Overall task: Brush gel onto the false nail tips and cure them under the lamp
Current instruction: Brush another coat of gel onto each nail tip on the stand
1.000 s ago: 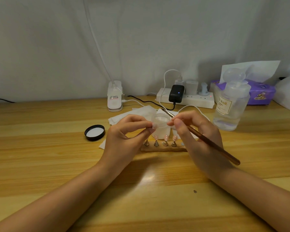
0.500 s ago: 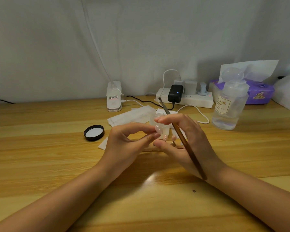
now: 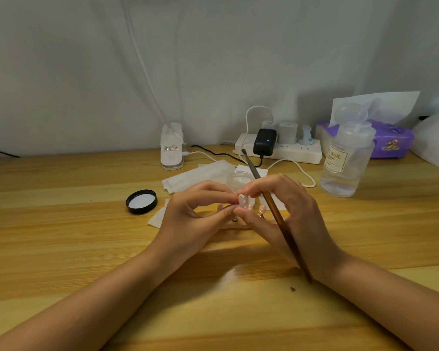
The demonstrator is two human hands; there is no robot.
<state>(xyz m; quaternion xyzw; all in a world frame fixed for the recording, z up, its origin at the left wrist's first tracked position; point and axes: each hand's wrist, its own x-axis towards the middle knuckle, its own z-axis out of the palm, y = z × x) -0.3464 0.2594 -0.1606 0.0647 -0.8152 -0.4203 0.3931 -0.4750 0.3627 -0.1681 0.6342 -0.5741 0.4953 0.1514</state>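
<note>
Head view: nail tip (image 3: 242, 200) pinched between left hand (image 3: 193, 214) and right hand (image 3: 287, 211).
Brush (image 3: 274, 214): gripped in right hand, bristles pointing away, off the tip.

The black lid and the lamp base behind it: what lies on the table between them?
In the head view, only bare wood lies between the black lid and the lamp base. The white wipes lie to the right of that stretch.
</note>
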